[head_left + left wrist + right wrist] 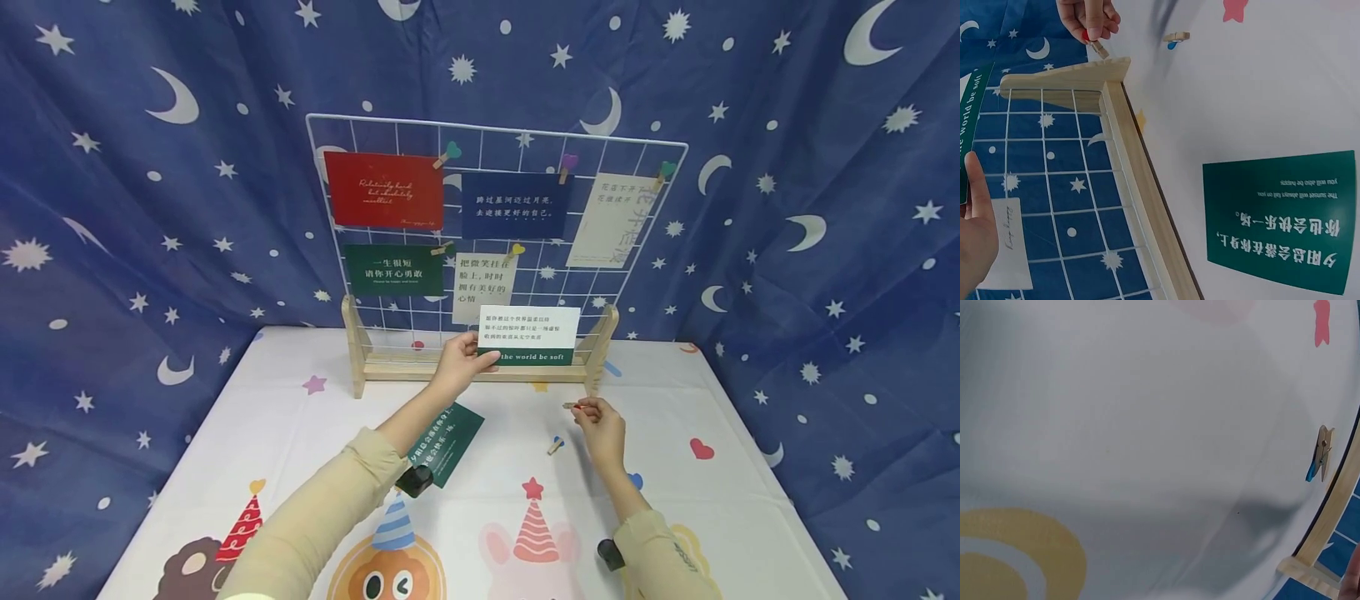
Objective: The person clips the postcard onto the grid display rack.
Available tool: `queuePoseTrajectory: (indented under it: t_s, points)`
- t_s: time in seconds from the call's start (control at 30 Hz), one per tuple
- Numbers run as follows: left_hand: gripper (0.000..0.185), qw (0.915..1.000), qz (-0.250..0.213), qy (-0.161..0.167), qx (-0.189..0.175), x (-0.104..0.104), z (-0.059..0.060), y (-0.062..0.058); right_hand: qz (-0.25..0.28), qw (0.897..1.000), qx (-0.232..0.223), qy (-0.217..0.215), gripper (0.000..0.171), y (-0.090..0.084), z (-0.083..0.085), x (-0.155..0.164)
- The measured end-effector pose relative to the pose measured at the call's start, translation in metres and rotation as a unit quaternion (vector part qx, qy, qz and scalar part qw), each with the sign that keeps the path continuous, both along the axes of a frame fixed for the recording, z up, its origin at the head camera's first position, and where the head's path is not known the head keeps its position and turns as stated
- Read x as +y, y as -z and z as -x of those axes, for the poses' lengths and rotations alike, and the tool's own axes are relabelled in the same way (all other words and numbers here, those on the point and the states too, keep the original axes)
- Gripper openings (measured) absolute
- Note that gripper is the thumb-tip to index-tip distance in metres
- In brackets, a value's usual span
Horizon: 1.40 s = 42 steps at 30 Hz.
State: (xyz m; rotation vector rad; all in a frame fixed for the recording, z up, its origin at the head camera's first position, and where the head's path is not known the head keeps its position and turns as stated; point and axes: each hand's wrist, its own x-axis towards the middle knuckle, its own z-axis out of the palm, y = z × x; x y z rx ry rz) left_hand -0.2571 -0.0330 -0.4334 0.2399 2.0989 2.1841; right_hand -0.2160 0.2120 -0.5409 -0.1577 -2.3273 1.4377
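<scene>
My left hand (459,364) pinches a white card with a green bottom band (527,329) by its left edge, holding it before the lower right part of the white wire grid rack (540,275). In my right hand (602,429), near the rack's right foot, is a small wooden clothespin with a red top (1099,47), pinched between thumb and fingers. A second clothespin with a blue top (556,446) lies on the table to the left of that hand. On the table below my left forearm lies a green card (459,437), partly hidden by the sleeve in the head view.
Clipped on the rack are a red card (386,192), a navy card (514,206), a tilted white card (607,221), a green card (395,271) and a white card (480,275) partly covered by the held one. A wooden base (420,369) supports the grid.
</scene>
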Motion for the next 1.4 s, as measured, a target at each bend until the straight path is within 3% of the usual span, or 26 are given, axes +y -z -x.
queuePoseTrajectory:
  t_s: [0.4,0.67,0.87,0.93,1.17,1.4]
  points:
    - [0.034,0.9997,-0.023,0.010,-0.001,0.018,0.004,0.000,0.002,0.999,0.036,-0.014,0.014,-0.005,-0.001,-0.001]
    - [0.035,0.9995,-0.030,-0.002,-0.008,0.025,0.010,0.001,0.003,0.998,0.055,-0.015,0.017,-0.018,0.002,0.010]
    - [0.033,0.9993,-0.031,-0.019,-0.007,0.033,0.019,-0.001,0.034,0.996,0.084,0.009,0.017,-0.033,0.011,0.025]
    - [0.033,0.9991,-0.034,-0.026,-0.004,0.036,0.021,0.000,0.046,0.994,0.098,0.020,0.017,-0.040,0.015,0.030]
    - [0.032,0.9978,-0.038,-0.055,-0.005,0.046,0.030,0.007,0.074,0.988,0.132,0.043,0.019,-0.096,0.009,0.024]
    - [0.031,0.9959,-0.053,-0.073,-0.001,0.059,0.040,0.011,0.097,0.984,0.136,0.062,0.021,-0.120,0.022,0.027]
